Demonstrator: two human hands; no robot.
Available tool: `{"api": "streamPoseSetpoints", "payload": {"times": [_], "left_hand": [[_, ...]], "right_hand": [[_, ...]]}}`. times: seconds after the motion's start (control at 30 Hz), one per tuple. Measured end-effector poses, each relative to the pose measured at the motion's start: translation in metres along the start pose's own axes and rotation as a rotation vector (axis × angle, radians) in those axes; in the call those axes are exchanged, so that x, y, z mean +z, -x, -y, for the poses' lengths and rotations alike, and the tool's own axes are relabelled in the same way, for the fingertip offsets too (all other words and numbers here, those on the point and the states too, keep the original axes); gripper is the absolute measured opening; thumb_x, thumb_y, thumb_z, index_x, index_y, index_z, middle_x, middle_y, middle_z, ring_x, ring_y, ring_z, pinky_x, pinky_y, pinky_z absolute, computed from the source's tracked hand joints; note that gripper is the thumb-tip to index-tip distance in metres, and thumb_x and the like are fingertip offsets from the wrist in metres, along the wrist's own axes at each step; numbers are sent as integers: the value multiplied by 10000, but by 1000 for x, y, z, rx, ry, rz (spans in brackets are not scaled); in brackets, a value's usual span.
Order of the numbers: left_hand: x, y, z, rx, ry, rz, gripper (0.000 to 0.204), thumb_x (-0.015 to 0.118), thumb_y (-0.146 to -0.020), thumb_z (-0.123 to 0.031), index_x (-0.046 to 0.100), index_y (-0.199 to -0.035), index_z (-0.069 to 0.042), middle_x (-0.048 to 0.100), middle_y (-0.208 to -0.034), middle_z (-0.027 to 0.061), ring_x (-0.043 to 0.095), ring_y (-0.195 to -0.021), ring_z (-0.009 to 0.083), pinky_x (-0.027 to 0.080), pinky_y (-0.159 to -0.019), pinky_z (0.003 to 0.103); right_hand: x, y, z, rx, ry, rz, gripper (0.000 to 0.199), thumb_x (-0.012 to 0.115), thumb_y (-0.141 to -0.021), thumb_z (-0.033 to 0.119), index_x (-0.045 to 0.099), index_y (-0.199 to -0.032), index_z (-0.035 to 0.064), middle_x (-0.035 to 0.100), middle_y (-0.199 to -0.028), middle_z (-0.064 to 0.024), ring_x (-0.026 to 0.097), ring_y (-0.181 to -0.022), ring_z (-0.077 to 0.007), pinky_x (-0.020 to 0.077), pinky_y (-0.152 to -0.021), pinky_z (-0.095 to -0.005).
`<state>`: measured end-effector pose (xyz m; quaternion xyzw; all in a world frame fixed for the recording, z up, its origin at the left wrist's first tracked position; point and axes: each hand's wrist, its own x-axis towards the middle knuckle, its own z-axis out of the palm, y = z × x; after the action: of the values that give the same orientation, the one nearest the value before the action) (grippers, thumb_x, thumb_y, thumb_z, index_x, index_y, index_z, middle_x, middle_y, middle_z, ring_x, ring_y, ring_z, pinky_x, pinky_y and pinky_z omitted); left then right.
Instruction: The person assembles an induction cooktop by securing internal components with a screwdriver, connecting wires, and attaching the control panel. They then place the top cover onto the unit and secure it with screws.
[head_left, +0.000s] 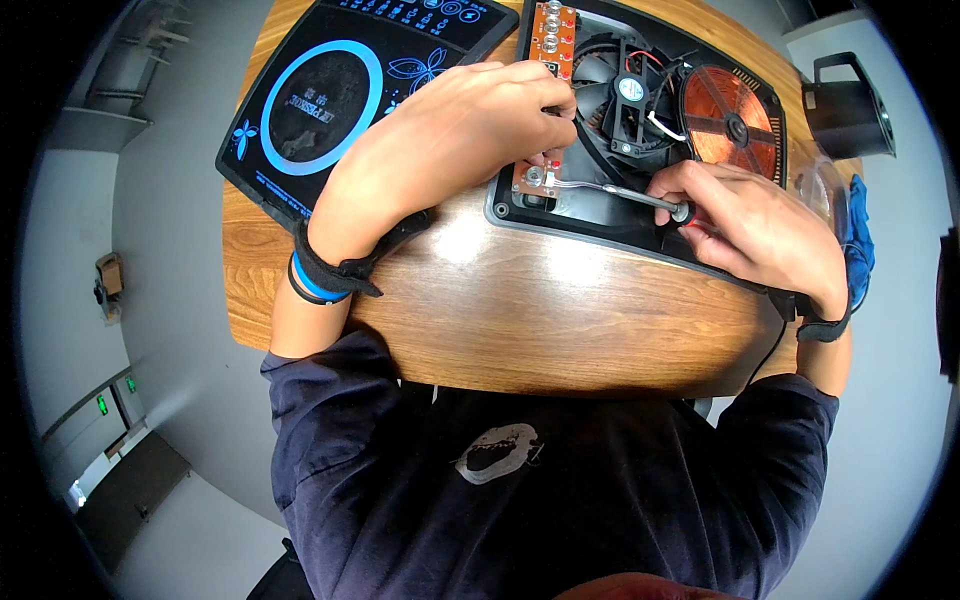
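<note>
An induction cooker's black base point(620, 228) lies opened on the table. Inside it are a black fan point(629, 90) and a round copper coil point(738, 115). A narrow orange circuit board point(553, 45) with red buttons runs along its left side. My left hand point(480, 125) is closed over that board's middle, fingers curled down at its edge; the fingertips are partly hidden. In my right hand point(745, 215) is a screwdriver point(645, 197), its metal shaft pointing left toward the board's near end. Pale wires point(580, 185) run from a connector there toward the shaft's tip.
The black glass cooker top point(390, 90) with a blue ring lies to the left. A black handled container point(848, 110) stands at the far right, near a clear plastic cup point(822, 185) and a blue cloth point(858, 235). The wooden table's curved edge point(560, 385) faces me.
</note>
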<state>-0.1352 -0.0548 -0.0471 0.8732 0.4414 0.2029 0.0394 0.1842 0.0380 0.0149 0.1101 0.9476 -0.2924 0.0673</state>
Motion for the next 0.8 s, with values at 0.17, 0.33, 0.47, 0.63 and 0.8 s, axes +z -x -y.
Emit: {"api": "streamPoseSetpoints", "payload": {"times": [0.17,0.33,0.47,0.63,0.8], "left_hand": [[-3,0,-2,3,6,0,269,835,-823,-53,784,-1085,-84,751,-1246,43,740,-1149,279,632,-905,398],[-4,-2,-4,-5,-1,-1,244,808,-852,-69,783,-1095,-75,750,-1247,46,741,-1156,277,633,-908,405],[-2,0,-3,2,-10,-23,247,804,-854,-76,780,-1100,-71,749,-1237,48,741,-1148,283,630,-910,405],[-2,-1,-3,10,-8,-22,254,814,-842,-73,772,-1093,-66,746,-1208,50,739,-1135,288,626,-902,404],[-4,-1,-3,16,1,-28,253,832,-833,-70,771,-1078,-65,743,-1186,46,738,-1121,289,625,-900,408]], "right_hand": [[-1,1,0,19,-8,16,392,669,-1006,58,549,-1379,56,710,-1039,-210,721,-1048,-452,578,-876,-534],[2,0,1,5,1,-20,383,662,-1020,72,560,-1389,58,694,-1130,-214,719,-1078,-441,582,-886,-522],[4,-2,0,-10,2,-6,398,656,-1032,82,565,-1418,58,687,-1197,-198,717,-1105,-436,585,-906,-517],[5,-3,0,-15,-8,-8,410,656,-1045,94,573,-1446,63,691,-1223,-185,715,-1123,-438,584,-925,-520],[5,-4,2,10,29,26,403,654,-1077,127,589,-1474,110,679,-1177,-170,725,-1037,-424,582,-864,-520]]}}
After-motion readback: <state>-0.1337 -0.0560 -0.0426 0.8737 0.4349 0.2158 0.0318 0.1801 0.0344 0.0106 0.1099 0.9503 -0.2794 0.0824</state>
